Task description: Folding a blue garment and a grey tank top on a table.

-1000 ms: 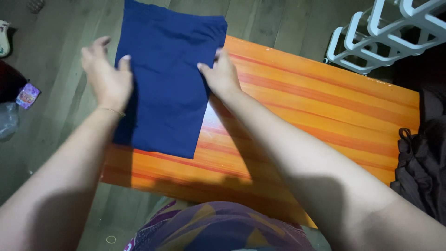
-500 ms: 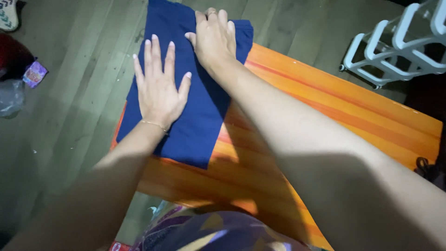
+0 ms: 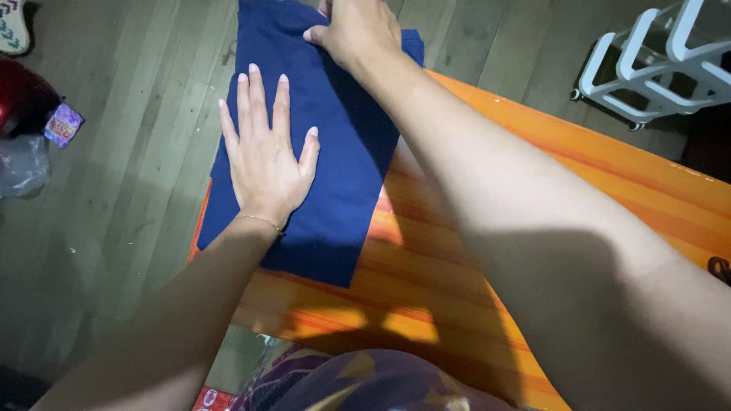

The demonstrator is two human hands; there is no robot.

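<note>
Orange striped tabletop point(image 3: 579, 190), glossy. Grey wooden plank floor point(image 3: 129, 152) beneath. White plastic rack point(image 3: 655, 61) on the floor, upper right. Dark red rounded object point(image 3: 19, 99) at left edge; small colourful packet point(image 3: 63, 125) touching it; clear plastic bag point(image 3: 21, 166) just below.

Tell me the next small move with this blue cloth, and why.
Probably draw the far end toward you to fold it. The left hand lies flat, pinning the navy cloth on the orange table, while the right hand grips its far edge, which overhangs the table.
</note>
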